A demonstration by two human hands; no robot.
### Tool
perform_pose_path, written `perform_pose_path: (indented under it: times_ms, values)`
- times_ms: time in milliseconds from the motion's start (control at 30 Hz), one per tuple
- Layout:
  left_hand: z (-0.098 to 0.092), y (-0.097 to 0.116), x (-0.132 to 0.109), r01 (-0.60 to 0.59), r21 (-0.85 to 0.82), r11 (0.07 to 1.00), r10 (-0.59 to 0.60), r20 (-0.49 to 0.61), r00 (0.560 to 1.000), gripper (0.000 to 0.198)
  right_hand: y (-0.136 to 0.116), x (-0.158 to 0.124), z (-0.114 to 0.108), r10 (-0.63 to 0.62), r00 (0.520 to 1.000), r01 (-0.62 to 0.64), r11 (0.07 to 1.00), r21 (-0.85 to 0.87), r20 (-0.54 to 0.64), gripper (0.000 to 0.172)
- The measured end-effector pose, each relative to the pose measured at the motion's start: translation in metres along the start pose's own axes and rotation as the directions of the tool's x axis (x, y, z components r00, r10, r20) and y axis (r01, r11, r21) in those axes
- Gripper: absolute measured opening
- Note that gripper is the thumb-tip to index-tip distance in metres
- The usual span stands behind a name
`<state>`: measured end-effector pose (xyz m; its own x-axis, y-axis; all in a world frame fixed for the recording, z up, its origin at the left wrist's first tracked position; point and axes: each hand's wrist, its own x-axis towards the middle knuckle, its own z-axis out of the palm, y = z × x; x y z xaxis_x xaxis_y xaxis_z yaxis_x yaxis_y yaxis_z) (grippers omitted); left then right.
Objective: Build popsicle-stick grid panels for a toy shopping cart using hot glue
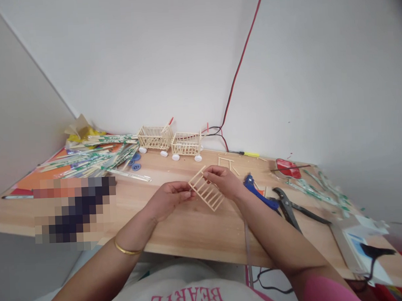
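Between my two hands a small slatted panel (pixel 207 192) made of thin wooden sticks is held tilted above the table. My left hand (pixel 173 199) pinches its left corner between thumb and fingers. At the upper edge, my right hand (pixel 220 180) grips the panel with thumb and fingertips. Behind it stand two little stick-built carts, a larger one (pixel 154 137) and a smaller one (pixel 186 144), both on white wheels. A small frame of sticks (pixel 225 160) lies just beyond my right hand.
Wrapped chopsticks (pixel 98 157) are heaped at the left, beside blue wheels (pixel 136 167). To the right lie a blue glue gun (pixel 261 194), dark-handled cutters (pixel 290 206), a red packet (pixel 287 169) and a white box (pixel 358 241). A yellow pen (pixel 251 154) lies near the wall.
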<state>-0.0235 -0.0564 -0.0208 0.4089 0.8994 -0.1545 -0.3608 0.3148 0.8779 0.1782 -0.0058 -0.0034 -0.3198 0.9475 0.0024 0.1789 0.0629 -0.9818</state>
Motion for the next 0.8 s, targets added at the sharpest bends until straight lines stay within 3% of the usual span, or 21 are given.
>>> perform_pose_path:
  times_ms: [200, 300, 400, 467, 600, 667, 800]
  values:
    - [-0.001, 0.005, -0.004, 0.049, -0.195, 0.98, -0.042, 0.04, 0.998, 0.031, -0.001, 0.003, -0.007, 0.003, 0.999, -0.002, 0.999, 0.037, -0.035, 0.025]
    - [-0.007, 0.009, -0.006, 0.042, -0.213, 0.976, -0.064, -0.099, 0.993, 0.028, -0.001, 0.005, -0.014, -0.002, 0.998, 0.008, 0.996, 0.086, -0.06, 0.026]
    - [-0.027, 0.02, -0.011, -0.068, -0.238, 0.969, -0.019, -0.348, 0.937, 0.015, -0.002, 0.006, -0.021, -0.006, 0.998, 0.012, 0.994, 0.107, -0.06, 0.027]
    - [-0.047, 0.032, -0.015, -0.212, -0.246, 0.946, 0.077, -0.463, 0.883, 0.008, -0.003, 0.007, -0.024, 0.002, 0.999, 0.004, 0.991, 0.134, -0.046, 0.028]
    - [-0.071, 0.052, -0.027, -0.395, -0.147, 0.907, 0.262, -0.536, 0.802, 0.008, -0.008, 0.005, -0.027, 0.016, 1.0, -0.011, 0.983, 0.185, -0.026, 0.029]
    - [-0.066, 0.054, -0.032, -0.396, -0.085, 0.914, 0.289, -0.548, 0.785, 0.015, -0.011, 0.004, -0.027, 0.009, 1.0, -0.007, 0.979, 0.205, -0.009, 0.029]
    - [-0.031, 0.044, -0.034, -0.298, -0.003, 0.954, 0.254, -0.517, 0.818, 0.029, -0.018, 0.002, -0.025, -0.047, 0.998, 0.04, 0.978, 0.203, 0.032, 0.029]
